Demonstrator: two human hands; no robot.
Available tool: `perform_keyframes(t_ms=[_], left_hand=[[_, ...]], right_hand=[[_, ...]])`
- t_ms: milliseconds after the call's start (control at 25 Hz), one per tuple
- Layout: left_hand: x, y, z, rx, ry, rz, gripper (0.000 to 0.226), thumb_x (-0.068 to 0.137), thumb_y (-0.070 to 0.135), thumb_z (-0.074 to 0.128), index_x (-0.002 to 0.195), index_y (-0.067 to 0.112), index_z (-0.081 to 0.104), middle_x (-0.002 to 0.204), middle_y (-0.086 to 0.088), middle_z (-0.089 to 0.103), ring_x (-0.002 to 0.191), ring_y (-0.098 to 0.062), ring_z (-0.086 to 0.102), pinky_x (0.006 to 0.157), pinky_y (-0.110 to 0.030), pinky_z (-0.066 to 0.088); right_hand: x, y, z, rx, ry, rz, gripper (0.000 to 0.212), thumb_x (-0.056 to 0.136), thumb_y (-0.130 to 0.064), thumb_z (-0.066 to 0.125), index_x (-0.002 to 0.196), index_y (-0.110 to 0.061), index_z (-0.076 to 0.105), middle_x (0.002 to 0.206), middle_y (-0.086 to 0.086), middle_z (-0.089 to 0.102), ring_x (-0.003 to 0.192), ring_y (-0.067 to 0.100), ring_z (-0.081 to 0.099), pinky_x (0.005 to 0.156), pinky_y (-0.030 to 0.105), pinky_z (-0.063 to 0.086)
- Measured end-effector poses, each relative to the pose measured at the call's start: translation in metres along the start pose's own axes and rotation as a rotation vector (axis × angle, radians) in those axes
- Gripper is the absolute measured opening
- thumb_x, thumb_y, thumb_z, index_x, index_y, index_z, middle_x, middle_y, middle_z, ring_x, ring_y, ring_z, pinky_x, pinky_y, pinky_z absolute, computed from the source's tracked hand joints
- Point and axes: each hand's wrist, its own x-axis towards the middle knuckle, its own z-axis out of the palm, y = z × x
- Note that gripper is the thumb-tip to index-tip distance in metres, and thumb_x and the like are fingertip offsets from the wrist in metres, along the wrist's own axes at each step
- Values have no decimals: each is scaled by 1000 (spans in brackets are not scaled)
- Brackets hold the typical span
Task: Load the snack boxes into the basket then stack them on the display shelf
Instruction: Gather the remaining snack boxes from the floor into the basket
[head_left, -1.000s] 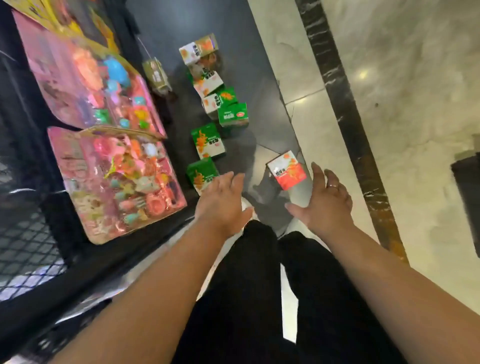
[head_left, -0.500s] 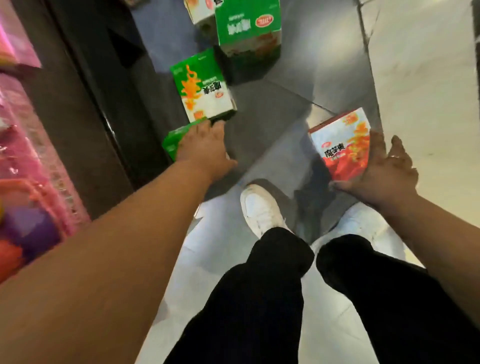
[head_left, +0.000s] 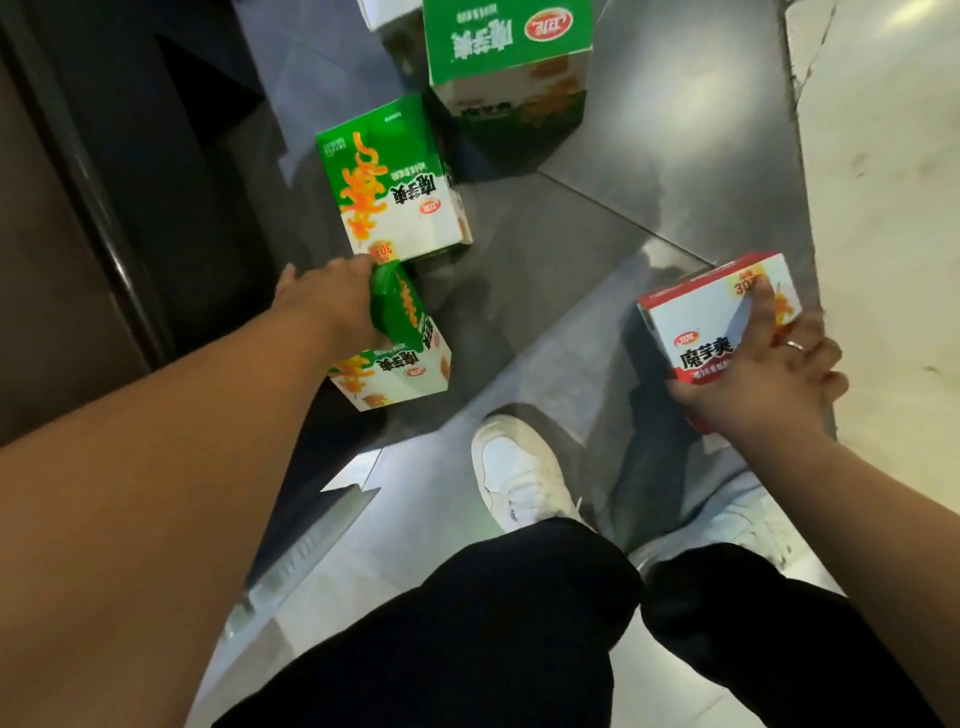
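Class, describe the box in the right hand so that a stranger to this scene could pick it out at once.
Find the dark floor strip beside the pale marble. At its right edge, ahead of the white shoe, the right hand grips a box. It alone is red and white, unlike the green box in the left hand and the green ones beyond.

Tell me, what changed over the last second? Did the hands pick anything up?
Both hands reached down from hovering open over the floor. The left hand now grips the near green box, which sits tilted; the right hand grips the red box. The middle green box and far green box lie where they were.
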Motion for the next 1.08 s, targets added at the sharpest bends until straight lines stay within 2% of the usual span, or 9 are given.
perform_keyframes(t_ms=[160,320,440,560,680,760,840,960,1080], left_hand=[[-38,13,-8,-89,-20,-32,98,68,50,83,142,12,32,134,-16,44,125,-38,47,104,-46,41],[-110,41,-36,-788,37,-202,89,70,42,86,135,8,35,131,-10,51,121,-29,52,96,-35,45],[-184,61,-63,-1338,63,-247,80,78,30,83,139,19,32,123,0,53,101,-18,57,77,-26,49],[-271,67,-105,-1778,-12,-243,62,75,22,84,121,23,41,125,-7,59,101,-25,64,81,-40,57],[-377,65,-153,-2001,-2,-245,50,77,10,79,111,23,44,116,-9,62,104,-29,66,90,-49,55],[-453,59,-190,-2091,-7,-146,58,71,13,79,117,15,44,115,-11,63,93,-22,70,83,-46,58],[-516,51,-214,-2152,32,-49,69,63,20,77,121,9,41,112,-11,64,85,-16,72,77,-41,60],[-600,43,-228,-2182,161,-32,68,61,24,77,117,14,41,112,-9,63,91,-21,70,79,-43,59],[-669,44,-227,-2256,298,-47,60,61,22,76,111,18,43,111,-9,63,95,-24,68,74,-41,56]], right_hand=[[-31,-9,-25,103,-96,97,120,73,-63,71,150,-35,-17,155,23,11,141,48,18,112,59,22],[-96,-16,-77,389,-140,153,121,71,-60,77,154,-31,-6,151,21,26,140,42,23,115,53,22],[-158,-20,-136,563,-91,139,133,54,-71,75,154,-31,-2,150,11,36,142,34,23,117,50,21],[-234,-20,-224,657,-60,122,132,50,-71,79,151,-41,-1,144,9,39,136,32,32,112,49,30],[-318,-15,-315,693,36,39,137,34,-84,77,147,-52,7,136,4,48,127,31,46,104,55,40],[-371,-15,-377,664,83,-49,139,28,-85,75,147,-48,15,135,1,49,127,29,45,107,50,38],[-424,-15,-429,597,122,-142,129,38,-76,71,150,-41,17,136,3,46,131,26,35,106,41,30],[-495,-5,-477,533,159,-250,129,37,-81,59,150,-39,14,138,7,38,132,26,32,108,43,30],[-540,11,-513,700,113,-399,114,43,-68,73,144,-34,33,132,-4,48,124,16,49,106,44,41]])
